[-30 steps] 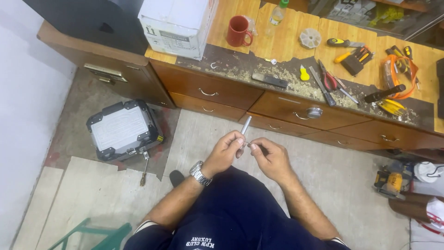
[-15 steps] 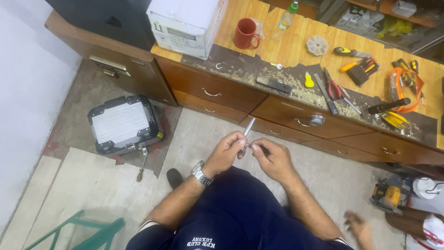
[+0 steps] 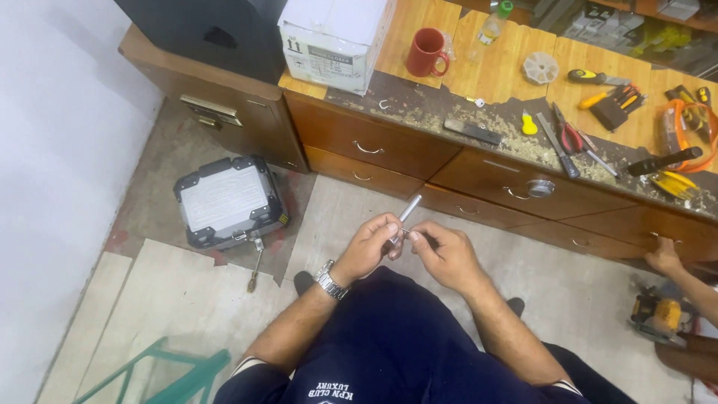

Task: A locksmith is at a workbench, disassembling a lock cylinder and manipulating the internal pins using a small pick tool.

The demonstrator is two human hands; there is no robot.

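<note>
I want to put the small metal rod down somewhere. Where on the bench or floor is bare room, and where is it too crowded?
Bare wood on the workbench lies between the red mug and the round white container. The floor between the grey case and the drawers is also open. The bench's right end is crowded with pliers and other tools, and shavings cover the front edge.

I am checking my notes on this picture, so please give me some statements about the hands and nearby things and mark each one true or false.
1. The left hand holds a slim silver metal rod. True.
2. The right hand rests on a drawer handle. False: it is at the rod's lower end, touching the left hand.
3. A red mug stands on the wooden workbench. True.
4. The grey hard case sits on the workbench. False: it lies on the floor.
</note>
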